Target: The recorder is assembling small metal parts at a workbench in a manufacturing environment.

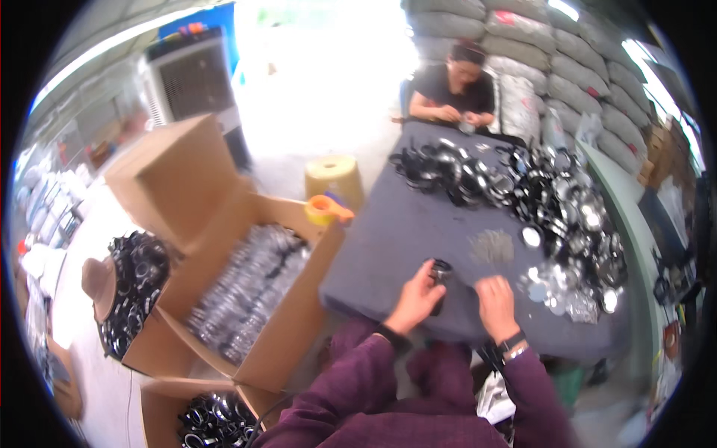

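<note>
My left hand (pixel 415 302) is closed around a small black and silver ring-shaped part (pixel 441 272), held just above the grey-covered table (pixel 388 246). To its right, my right hand (pixel 496 300) has its fingertips pinched together over the tabletop. Whatever lies between those fingers is too small or hidden to make out. Beyond it sits a heap of thin, pale metal pins (pixel 492 246). Shiny round metal discs (pixel 549 290) lie to the right of that hand.
A long pile of black and silver ring parts (pixel 556 196) covers the table's far and right sides. Across it a person (pixel 457 89) handles a small part. At left, a cardboard box (pixel 287 340) holds clear-wrapped parts; a tape dispenser (pixel 323 211) rests on its edge, near a yellow stool (pixel 332 179).
</note>
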Demonstrator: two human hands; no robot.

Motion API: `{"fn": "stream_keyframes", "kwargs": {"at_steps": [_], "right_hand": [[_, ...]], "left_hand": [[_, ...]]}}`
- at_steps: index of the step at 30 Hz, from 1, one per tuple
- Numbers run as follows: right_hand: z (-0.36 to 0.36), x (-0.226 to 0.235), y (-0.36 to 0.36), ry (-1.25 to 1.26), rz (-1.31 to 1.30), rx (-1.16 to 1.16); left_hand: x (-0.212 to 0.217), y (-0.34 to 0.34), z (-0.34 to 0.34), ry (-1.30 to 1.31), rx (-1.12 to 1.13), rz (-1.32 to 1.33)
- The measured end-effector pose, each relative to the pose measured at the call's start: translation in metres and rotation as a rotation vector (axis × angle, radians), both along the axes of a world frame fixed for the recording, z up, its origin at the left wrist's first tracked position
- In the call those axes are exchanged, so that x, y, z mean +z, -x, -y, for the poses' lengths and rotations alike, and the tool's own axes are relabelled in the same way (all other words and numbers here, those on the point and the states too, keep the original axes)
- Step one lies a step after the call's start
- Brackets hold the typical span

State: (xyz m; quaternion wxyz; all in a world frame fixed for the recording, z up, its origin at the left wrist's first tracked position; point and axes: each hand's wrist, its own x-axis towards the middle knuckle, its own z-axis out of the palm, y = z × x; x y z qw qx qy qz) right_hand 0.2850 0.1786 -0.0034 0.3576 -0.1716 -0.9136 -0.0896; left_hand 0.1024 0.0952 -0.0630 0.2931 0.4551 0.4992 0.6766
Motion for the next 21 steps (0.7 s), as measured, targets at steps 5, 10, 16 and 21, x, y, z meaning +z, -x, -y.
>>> {"fn": "stream_keyframes", "kwargs": {"at_steps": [5,10,16,21], "right_hand": [[-0.011,0.004,0.042,0.214,-0.261,0.099],[-0.012,-0.013,0.068,0.241,-0.267,0.114],[-0.012,-0.020,0.074,0.179,-0.163,0.134],[-0.012,-0.016,0.074,0.170,-0.101,0.160]], "left_hand": [[0.010,0.007,-0.001,0.029,-0.009,0.098],[0.014,0.004,-0.003,0.123,0.026,-0.050],[0.016,0.001,-0.001,0.126,0.019,-0.037],[0.013,0.004,-0.003,0.140,0.019,-0.044]]}}
